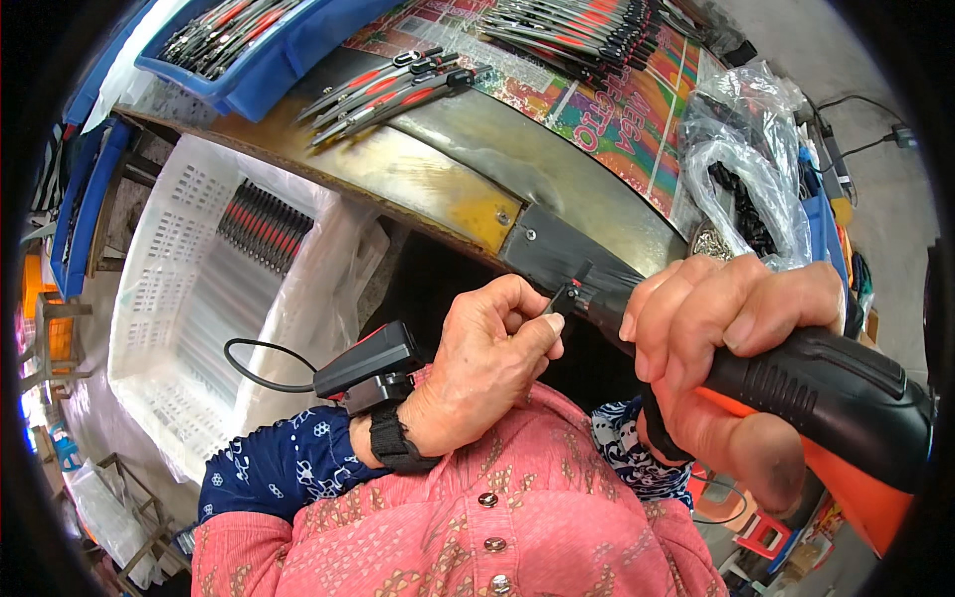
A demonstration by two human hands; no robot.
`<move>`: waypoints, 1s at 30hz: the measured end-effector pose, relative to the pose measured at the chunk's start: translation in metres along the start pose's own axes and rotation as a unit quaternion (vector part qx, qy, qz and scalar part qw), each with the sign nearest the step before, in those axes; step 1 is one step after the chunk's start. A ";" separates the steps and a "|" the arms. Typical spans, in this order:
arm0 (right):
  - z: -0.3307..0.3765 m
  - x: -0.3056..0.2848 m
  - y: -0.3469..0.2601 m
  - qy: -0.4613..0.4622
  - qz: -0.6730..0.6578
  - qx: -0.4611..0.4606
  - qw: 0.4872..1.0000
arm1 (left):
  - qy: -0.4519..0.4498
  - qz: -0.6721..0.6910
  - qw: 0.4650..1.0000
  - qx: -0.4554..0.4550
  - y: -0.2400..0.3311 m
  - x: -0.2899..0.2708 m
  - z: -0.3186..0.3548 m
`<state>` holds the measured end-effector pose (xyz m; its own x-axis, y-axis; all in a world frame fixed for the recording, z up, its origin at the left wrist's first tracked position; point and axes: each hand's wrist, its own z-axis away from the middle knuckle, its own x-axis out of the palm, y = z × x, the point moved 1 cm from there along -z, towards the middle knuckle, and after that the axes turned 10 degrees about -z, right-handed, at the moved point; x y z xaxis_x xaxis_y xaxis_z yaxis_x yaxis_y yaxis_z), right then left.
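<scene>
Near the middle, my left hand [487,358] is closed, thumb and fingers pinching a small dark part [566,296] that is mostly hidden by the fingertips. My right hand [731,348] wraps round the body of a black and orange handheld power tool [816,383]. Its narrow end points left toward my left fingertips; whether it touches the small part I cannot tell. Just beyond them, a black bar with screws [562,244] is fixed at the table edge. A black strap with a boxy black device [368,363] sits on my left wrist.
The metal-topped table [438,164] carries several slim grey, black and red tools [383,95], with a larger pile [582,35] behind. A blue bin [234,60] holds more. A white perforated basket [179,298] with a row of them stands left. A clear plastic bag [746,119] lies right.
</scene>
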<state>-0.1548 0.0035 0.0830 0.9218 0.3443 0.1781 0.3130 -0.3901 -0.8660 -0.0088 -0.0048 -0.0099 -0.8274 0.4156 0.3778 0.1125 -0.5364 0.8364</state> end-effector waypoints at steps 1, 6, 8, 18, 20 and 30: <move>-0.001 0.000 0.000 -0.001 0.002 0.002 1.000 | 0.003 0.000 1.000 -0.005 0.001 0.000 0.000; -0.004 0.000 -0.002 0.004 0.011 0.004 1.000 | 0.015 -0.008 1.000 -0.021 0.004 0.001 0.001; -0.004 0.000 0.000 0.001 0.009 0.002 1.000 | 0.018 -0.001 1.000 -0.019 0.003 0.002 0.001; -0.004 -0.002 0.006 -0.011 0.003 -0.022 1.000 | 0.014 0.012 0.999 -0.031 0.003 0.002 0.001; -0.005 -0.003 0.008 -0.015 0.003 -0.029 0.999 | 0.011 0.011 1.000 -0.026 0.003 0.001 0.002; -0.004 -0.003 0.001 -0.033 0.005 -0.036 0.999 | 0.002 -0.009 1.000 0.003 -0.001 -0.001 0.000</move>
<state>-0.1564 -0.0010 0.0835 0.9087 0.3945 0.1364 0.3219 -0.4541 -0.8308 -0.0080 -0.0044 -0.0114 -0.8316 0.4219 0.3612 0.1016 -0.5238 0.8457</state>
